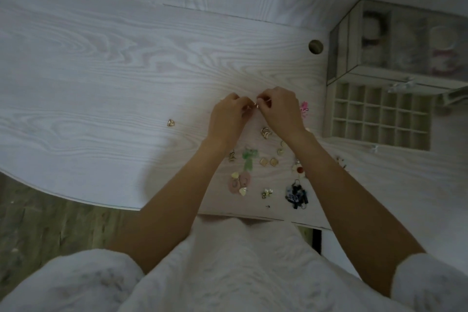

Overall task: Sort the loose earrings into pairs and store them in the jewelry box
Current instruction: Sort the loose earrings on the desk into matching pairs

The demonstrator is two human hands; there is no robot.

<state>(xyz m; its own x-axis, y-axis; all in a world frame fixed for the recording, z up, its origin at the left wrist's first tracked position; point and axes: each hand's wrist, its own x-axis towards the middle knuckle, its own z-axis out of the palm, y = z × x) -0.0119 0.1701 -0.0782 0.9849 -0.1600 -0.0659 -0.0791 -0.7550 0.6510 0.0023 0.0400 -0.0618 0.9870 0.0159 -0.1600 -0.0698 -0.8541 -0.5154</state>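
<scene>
Gold earring (pixel 255 106) pinched between both hands, left hand (pixel 229 119) and right hand (pixel 279 111) fingers curled on it, mid-desk (pixel 101 71); jewelry box (pixel 379 116) sits at the right edge.

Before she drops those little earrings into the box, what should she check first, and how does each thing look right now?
1. Both hands hold something: ok. The left hand and right hand pinch small gold pieces between them.
2. The held pieces match: cannot tell, too small and partly hidden by fingers.
3. The divided tray of the jewelry box is open and reachable: ok, it lies to the right of the hands.
4. Its compartments are free: ok, the visible ones look empty.
5. Nothing strays: not ok, one gold earring lies alone to the left, apart from the pile.
</scene>
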